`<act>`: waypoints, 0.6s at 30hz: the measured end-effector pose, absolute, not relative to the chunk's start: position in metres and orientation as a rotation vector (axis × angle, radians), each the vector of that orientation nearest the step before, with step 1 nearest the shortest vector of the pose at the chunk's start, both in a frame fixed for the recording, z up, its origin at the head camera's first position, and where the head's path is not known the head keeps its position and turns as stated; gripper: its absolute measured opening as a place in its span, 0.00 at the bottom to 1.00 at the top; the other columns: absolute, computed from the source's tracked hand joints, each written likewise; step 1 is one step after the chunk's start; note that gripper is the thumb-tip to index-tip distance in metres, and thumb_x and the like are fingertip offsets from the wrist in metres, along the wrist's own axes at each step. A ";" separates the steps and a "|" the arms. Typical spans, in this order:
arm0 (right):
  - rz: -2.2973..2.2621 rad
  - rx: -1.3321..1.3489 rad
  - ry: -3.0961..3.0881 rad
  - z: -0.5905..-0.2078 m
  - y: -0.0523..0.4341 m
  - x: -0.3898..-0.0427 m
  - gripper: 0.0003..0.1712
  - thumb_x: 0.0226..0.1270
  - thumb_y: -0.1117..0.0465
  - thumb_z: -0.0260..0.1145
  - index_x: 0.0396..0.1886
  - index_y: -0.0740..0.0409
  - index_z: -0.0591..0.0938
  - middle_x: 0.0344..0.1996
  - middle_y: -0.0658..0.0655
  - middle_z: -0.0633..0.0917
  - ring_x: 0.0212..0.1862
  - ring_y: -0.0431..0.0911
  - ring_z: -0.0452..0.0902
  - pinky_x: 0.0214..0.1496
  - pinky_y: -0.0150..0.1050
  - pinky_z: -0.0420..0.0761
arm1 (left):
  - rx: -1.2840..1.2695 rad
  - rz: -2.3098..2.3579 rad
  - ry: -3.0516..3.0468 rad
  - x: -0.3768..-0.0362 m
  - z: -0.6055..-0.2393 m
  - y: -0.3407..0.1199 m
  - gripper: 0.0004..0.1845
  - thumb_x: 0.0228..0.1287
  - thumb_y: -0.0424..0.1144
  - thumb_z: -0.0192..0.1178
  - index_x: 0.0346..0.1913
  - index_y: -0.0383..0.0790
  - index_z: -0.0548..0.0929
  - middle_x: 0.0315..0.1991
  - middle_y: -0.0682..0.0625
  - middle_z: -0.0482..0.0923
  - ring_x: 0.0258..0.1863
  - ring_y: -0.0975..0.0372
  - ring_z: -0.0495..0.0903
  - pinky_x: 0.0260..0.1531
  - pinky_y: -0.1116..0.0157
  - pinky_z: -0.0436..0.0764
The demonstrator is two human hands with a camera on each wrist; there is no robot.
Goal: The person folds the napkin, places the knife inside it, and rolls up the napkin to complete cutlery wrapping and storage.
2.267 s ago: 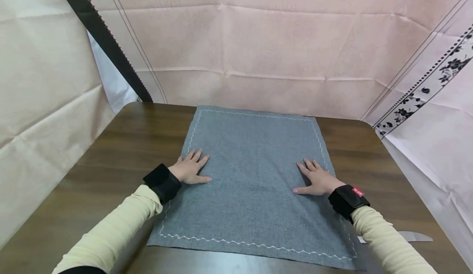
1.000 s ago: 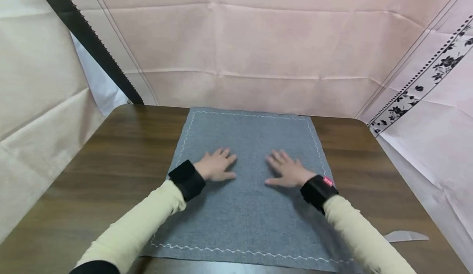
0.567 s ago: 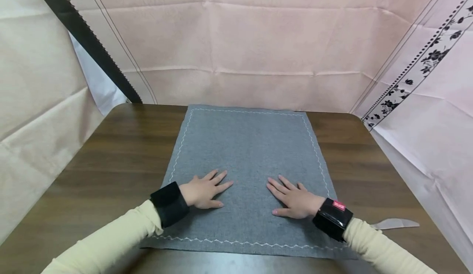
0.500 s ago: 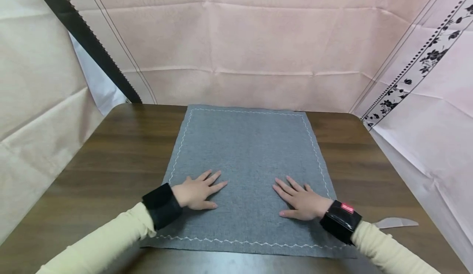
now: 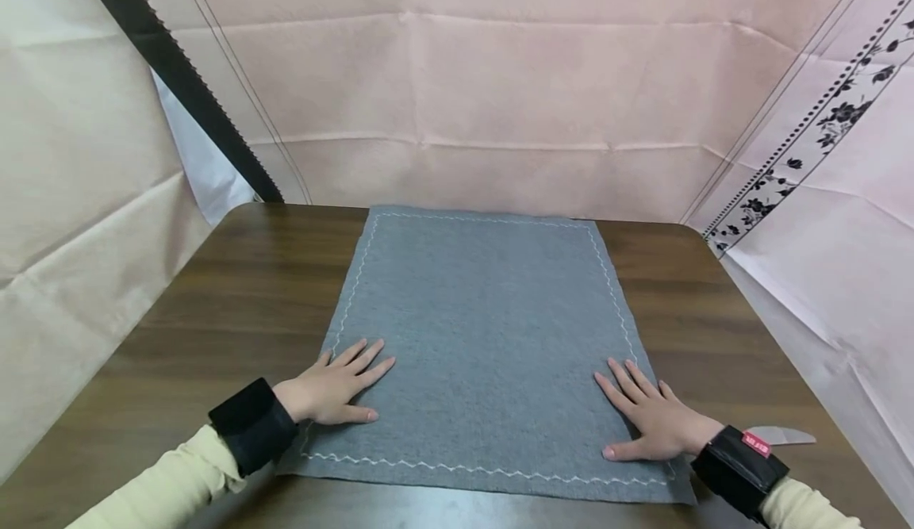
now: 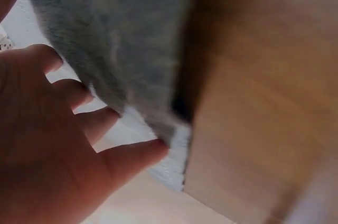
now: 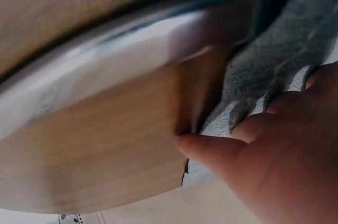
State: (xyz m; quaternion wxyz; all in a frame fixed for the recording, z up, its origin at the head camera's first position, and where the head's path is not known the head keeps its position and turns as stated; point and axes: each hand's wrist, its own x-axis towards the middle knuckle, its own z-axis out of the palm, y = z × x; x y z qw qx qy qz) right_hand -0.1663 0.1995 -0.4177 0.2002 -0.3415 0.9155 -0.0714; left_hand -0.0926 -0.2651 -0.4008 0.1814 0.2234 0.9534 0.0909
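A grey-blue cloth [image 5: 485,299] with a white wavy stitched border lies flat on the brown wooden table [image 5: 264,267]. My left hand [image 5: 328,390] rests on its near left side, fingers spread and straight. On the near right side lies my right hand [image 5: 653,418], also with fingers spread on the fabric. In the left wrist view the fingertips [image 6: 158,147] meet the cloth [image 6: 127,39]. The right wrist view shows the thumb [image 7: 198,145] at the cloth's edge. Neither hand grips anything.
A shiny metal piece shaped like a knife blade [image 5: 781,435] lies on the table right of the cloth, partly hidden by my right wrist strap [image 5: 739,469]. Pale fabric [image 5: 500,101] hangs behind the table and along both sides.
Both hands were closer together near the middle of the cloth. They have slid apart over it, outward to the sides and a little towards me. The cloth stays flat.
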 end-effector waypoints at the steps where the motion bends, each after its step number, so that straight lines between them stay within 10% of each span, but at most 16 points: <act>1: -0.198 -0.946 2.554 -0.418 0.200 -0.166 0.60 0.46 0.26 0.57 0.71 0.57 0.51 0.69 0.67 0.44 0.68 0.65 0.35 0.54 0.72 0.42 | 0.644 0.274 2.693 -0.091 -0.401 -0.266 0.41 0.60 0.57 0.53 0.70 0.41 0.53 0.71 0.39 0.41 0.68 0.44 0.41 0.53 0.35 0.49; 7: -0.154 -0.960 2.551 -0.413 0.193 -0.161 0.63 0.42 0.26 0.60 0.70 0.60 0.54 0.68 0.69 0.48 0.67 0.68 0.40 0.52 0.73 0.44 | 0.658 0.244 2.762 -0.082 -0.393 -0.272 0.40 0.52 0.51 0.65 0.63 0.32 0.66 0.65 0.34 0.56 0.64 0.42 0.56 0.54 0.39 0.58; 11: -0.076 -0.958 2.596 -0.403 0.182 -0.162 0.61 0.37 0.30 0.67 0.66 0.63 0.61 0.65 0.72 0.56 0.64 0.69 0.50 0.52 0.72 0.50 | 0.760 0.236 2.855 -0.073 -0.386 -0.275 0.21 0.41 0.39 0.73 0.40 0.35 0.80 0.42 0.46 0.75 0.41 0.56 0.75 0.39 0.57 0.75; 18: 0.097 -1.079 2.762 -0.387 0.153 -0.168 0.36 0.29 0.54 0.80 0.42 0.67 0.79 0.38 0.63 0.80 0.39 0.57 0.77 0.41 0.56 0.72 | 0.880 0.381 2.756 -0.059 -0.384 -0.277 0.16 0.37 0.21 0.62 0.16 0.46 0.71 0.20 0.60 0.61 0.18 0.69 0.59 0.17 0.72 0.62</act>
